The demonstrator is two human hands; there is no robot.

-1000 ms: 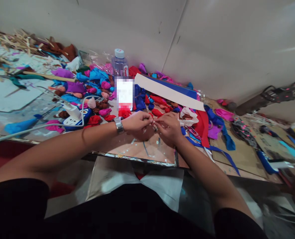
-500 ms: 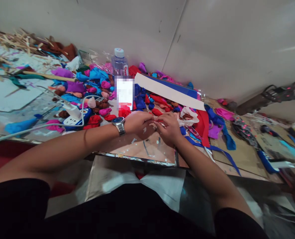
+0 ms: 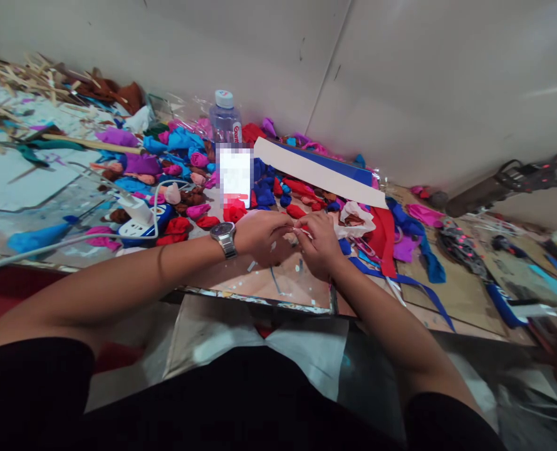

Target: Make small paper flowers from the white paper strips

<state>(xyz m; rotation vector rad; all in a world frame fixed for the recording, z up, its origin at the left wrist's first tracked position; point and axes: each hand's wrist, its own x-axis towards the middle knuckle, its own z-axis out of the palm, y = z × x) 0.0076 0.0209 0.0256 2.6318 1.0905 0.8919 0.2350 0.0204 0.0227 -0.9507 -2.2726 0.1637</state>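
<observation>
My left hand (image 3: 263, 238), with a metal watch (image 3: 223, 234) on its wrist, is closed in a pinch above the table. Facing it, my right hand (image 3: 322, 244) is pinched too, and the fingertips of both meet. Something small and pale shows between them; its kind is too small to make out. Red crumpled paper bits (image 3: 235, 211) lie just beyond my left hand. Beside my right hand are a crumpled pale paper piece (image 3: 360, 220) and a red strip (image 3: 384, 241).
Behind the hands stand a lit phone (image 3: 235, 172) and a clear bottle (image 3: 225, 119). A long white card strip (image 3: 316, 172) lies at the back. On the left are a power strip (image 3: 141, 228) with a white cable and green-handled pliers (image 3: 47, 145). Cardboard (image 3: 461, 285) lies right.
Both hands stay in nearly the same place. Only the fingertips have shifted slightly where they meet.
</observation>
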